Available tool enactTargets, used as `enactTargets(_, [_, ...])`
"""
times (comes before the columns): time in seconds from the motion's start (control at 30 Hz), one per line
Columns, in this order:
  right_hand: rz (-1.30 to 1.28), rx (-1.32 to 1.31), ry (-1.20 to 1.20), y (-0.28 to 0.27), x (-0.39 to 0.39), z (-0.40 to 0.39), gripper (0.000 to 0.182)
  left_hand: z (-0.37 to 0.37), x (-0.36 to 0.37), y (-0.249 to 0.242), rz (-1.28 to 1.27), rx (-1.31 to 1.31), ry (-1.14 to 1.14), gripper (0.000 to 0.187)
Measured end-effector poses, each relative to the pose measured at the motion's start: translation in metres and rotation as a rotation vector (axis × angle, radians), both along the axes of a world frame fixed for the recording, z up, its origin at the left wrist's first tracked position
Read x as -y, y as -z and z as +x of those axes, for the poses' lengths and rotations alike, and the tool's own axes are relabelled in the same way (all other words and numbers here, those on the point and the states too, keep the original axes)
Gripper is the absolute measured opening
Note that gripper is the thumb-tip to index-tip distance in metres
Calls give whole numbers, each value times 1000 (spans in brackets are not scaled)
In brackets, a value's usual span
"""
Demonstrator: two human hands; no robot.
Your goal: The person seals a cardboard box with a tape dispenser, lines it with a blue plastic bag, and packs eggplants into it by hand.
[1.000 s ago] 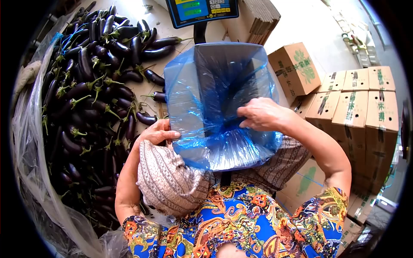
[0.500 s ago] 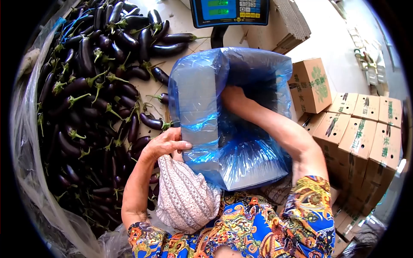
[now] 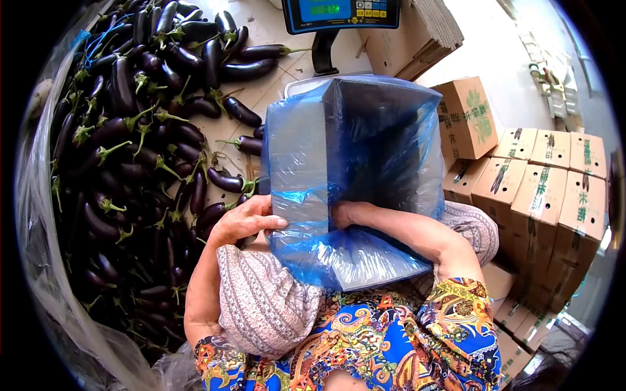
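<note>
An open cardboard box (image 3: 301, 146) stands before me, lined with a blue plastic bag (image 3: 365, 260) that is folded out over its flaps. My left hand (image 3: 251, 220) grips the left flap, its thumb on top of the plastic and its other fingers out of sight beneath. My right hand (image 3: 347, 214) reaches down inside the box near its left inner wall; the fingers are hidden by the wall and plastic. On the floor to the left lies a large heap of eggplants (image 3: 124, 156), a few of them close to the box.
A digital scale display (image 3: 342, 14) rises behind the box, with part of its platform (image 3: 300, 86) showing. Flattened cardboard (image 3: 411, 36) leans beyond it. Printed cartons (image 3: 538, 202) are stacked at the right, one more carton (image 3: 468, 117) behind. Clear plastic sheeting (image 3: 39, 215) borders the heap.
My right hand has moved from the far part of the box interior toward the near left side. My left hand keeps its grip on the flap. The view has shifted slightly.
</note>
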State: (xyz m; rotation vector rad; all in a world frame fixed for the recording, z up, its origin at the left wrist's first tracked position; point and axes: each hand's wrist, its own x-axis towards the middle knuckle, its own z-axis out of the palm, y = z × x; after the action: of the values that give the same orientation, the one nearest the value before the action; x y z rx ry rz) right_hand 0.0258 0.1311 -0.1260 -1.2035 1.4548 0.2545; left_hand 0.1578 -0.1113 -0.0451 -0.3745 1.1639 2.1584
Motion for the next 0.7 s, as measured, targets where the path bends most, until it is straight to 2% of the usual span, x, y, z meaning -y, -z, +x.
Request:
enactTargets(0.13, [-154, -159, -99, -41, -1, -15, 27, 2, 3, 15, -10, -89, 49, 50])
enactTargets(0.17, [-152, -230, -27, -47, 1, -18, 24, 0, 4, 7, -63, -86, 65, 43])
enactTargets(0.23, [15, -362, -49, -61, 20, -31, 29, 11, 1, 42, -98, -105, 64, 39])
enactTargets(0.27, [-38, -382, -49, -56, 18, -37, 32, 9, -1, 37, -122, -133, 33, 39])
enactTargets(0.3, [-83, -401, -41, -48, 11, -41, 35, 16, -1, 49, -173, -73, 36, 41])
enactTargets(0.33, [-113, -374, -60, -28, -5, -43, 36, 15, -1, 43, -113, -64, 50, 44])
enactTargets(0.4, [-51, -234, -185, 61, -60, -31, 35, 14, 0, 40, -45, -57, 53, 50])
enactTargets(0.43, [-17, -161, -247, 84, -76, -27, 35, 17, -1, 45, -33, -55, 38, 50])
enactTargets(0.57, [9, -211, -246, 53, -68, -32, 33, 12, 0, 48, -39, -39, 80, 52])
enactTargets(0.7, [79, -309, -196, -12, -18, -43, 30, 14, -2, 46, 80, 9, -11, 53])
